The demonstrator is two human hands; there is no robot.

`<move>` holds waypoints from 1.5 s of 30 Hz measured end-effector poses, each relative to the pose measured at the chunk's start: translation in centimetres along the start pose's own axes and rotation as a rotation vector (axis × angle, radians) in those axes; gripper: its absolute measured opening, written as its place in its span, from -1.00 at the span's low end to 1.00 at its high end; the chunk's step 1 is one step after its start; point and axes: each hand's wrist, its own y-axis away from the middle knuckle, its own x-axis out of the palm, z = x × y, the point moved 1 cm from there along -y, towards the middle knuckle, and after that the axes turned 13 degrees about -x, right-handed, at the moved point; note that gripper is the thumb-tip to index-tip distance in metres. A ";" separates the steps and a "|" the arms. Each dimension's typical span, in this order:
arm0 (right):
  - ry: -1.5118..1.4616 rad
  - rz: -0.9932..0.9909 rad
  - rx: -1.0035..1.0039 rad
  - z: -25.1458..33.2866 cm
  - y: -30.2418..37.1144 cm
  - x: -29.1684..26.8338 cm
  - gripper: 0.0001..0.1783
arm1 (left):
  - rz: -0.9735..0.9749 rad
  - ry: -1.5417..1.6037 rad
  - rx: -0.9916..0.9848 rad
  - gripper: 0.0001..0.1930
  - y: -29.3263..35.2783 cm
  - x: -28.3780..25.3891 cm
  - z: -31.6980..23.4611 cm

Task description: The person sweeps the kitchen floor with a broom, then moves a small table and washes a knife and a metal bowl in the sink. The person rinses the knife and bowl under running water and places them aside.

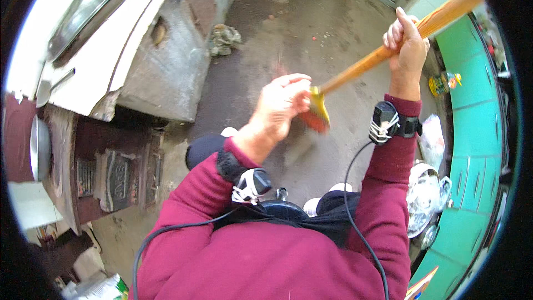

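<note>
A broom with a thick wooden handle [363,65] slants across the view, from the upper right down to the middle. Its small yellow and red-orange head [319,112] is smeared by motion. My right hand [408,39] is wrapped round the handle at its upper part. At the lower end, my left hand [282,103] is closed, its curled fingers right against the yellow part of the head. What those fingers pinch, if anything, is hidden. A faint reddish blur shows just above the left hand.
On the left stands a grey-sided stove [166,66] with a white top and a sooty iron door [117,180]. Green cabinets [472,116] line the right, with a yellow bottle [444,84] and clear plastic bags [426,197] beside them. A crumpled bag [225,40] lies near the stove.
</note>
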 end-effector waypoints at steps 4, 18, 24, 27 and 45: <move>0.156 -0.045 0.109 -3.6 1.9 1.0 -0.71 | -0.010 -0.122 -0.028 -0.69 -0.6 0.5 1.7; -0.022 -0.321 -0.309 1.9 7.9 1.8 -0.66 | 0.055 0.015 -0.245 -0.38 -1.4 1.8 2.4; -0.118 -0.141 -0.064 2.8 14.7 3.0 -0.77 | 0.067 0.414 -0.161 -0.59 -4.4 1.0 1.8; -0.105 0.057 0.016 4.7 16.7 2.4 -0.73 | -0.057 0.691 -0.168 -0.83 -5.5 -0.5 2.9; 0.029 -0.164 -0.052 5.4 17.6 -0.1 -0.71 | -0.316 0.710 -0.247 -0.83 -10.7 -2.8 6.0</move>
